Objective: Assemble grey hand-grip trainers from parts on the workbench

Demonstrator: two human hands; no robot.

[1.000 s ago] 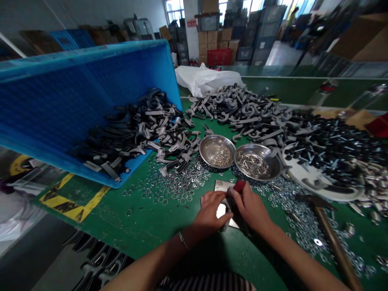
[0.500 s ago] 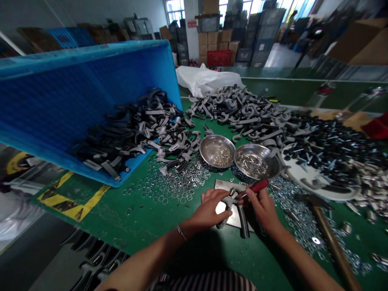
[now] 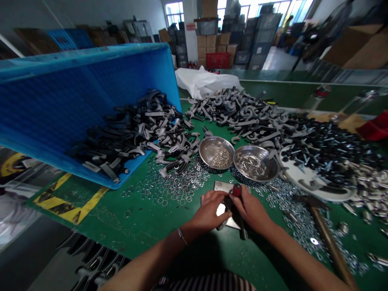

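My left hand (image 3: 210, 210) is closed around a grey and black handle part (image 3: 223, 222) that rests on a small steel plate (image 3: 222, 187) on the green table. My right hand (image 3: 250, 208) grips a red-handled tool (image 3: 237, 190), held upright with its tip down on the part between both hands. The part's lower arm (image 3: 243, 231) sticks out below my right hand. The tool's tip is hidden by my fingers.
Two steel bowls (image 3: 217, 151) (image 3: 256, 162) of small metal pieces stand just beyond the plate. Washers (image 3: 172, 186) litter the table. A tilted blue crate (image 3: 75, 105) spills handle parts at left. More grey parts (image 3: 242, 111) and black bolts (image 3: 327, 147) lie behind. A hammer (image 3: 325, 232) lies at right.
My right hand swung the red-handled tool out to the right and has now brought it back upright over the part. My left hand stayed on the part.
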